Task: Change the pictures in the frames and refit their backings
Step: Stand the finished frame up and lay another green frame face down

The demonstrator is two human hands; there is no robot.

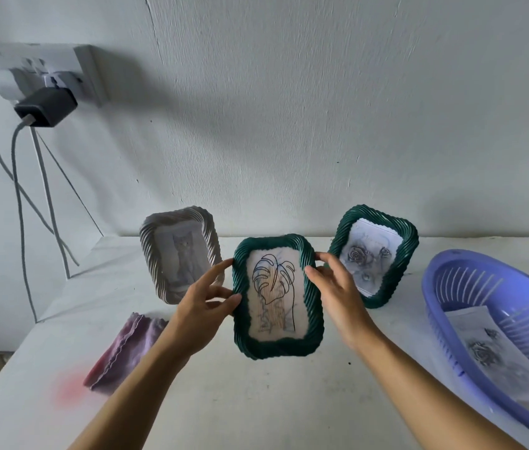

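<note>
A dark green wavy-rimmed frame (277,297) with a line drawing of a leaf faces me, upright above the white table (256,401). My left hand (204,306) grips its left edge, thumb on the front. My right hand (337,293) holds its right edge, fingers curled behind. A white frame (180,251) with a cat picture stands behind on the left. A second green frame (375,254) with a rose drawing stands behind on the right.
A purple basket (445,287) at the right holds a loose rose picture (496,355). A folded pink-purple cloth (123,349) lies at the left. A wall socket with a black charger (45,107) and hanging cables is at the upper left.
</note>
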